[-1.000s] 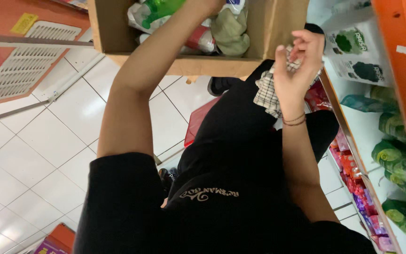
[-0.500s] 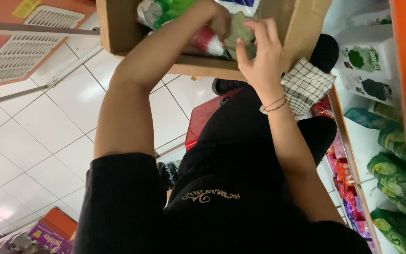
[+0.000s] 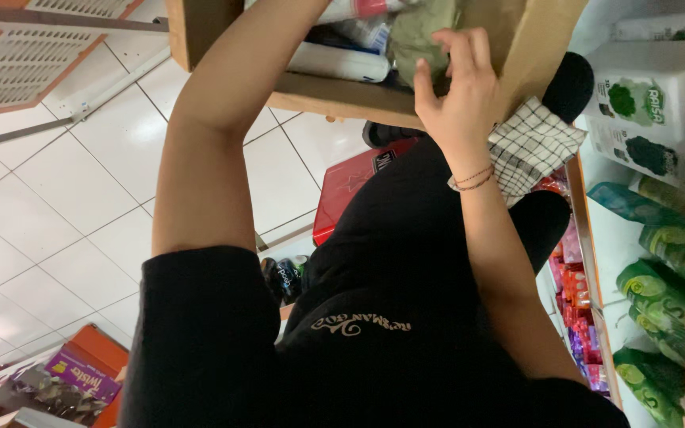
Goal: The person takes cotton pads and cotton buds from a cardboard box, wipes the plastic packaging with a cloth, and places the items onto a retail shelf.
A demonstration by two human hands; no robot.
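A brown cardboard box [image 3: 533, 47] sits in front of me at the top of the view, packed with several products, among them a white tube [image 3: 334, 62] and an olive-green pouch [image 3: 418, 36]. My right hand [image 3: 457, 91] reaches into the box, thumb on one side of the green pouch and fingers on the other. Thin bracelets circle that wrist. My left forearm [image 3: 208, 135] rises into the box on the left; its hand is cut off by the top edge of the frame.
A checked cloth [image 3: 533, 147] hangs by the box. A shop shelf on the right holds green refill pouches [image 3: 652, 285] and white packs [image 3: 636, 111]. A red basket [image 3: 350, 186] stands on the white tiled floor [image 3: 65, 206]. An orange carton [image 3: 81, 372] lies at lower left.
My right hand came down from the shelf side into the box and settled on the green pouch. The box has shifted nearer and higher in view.
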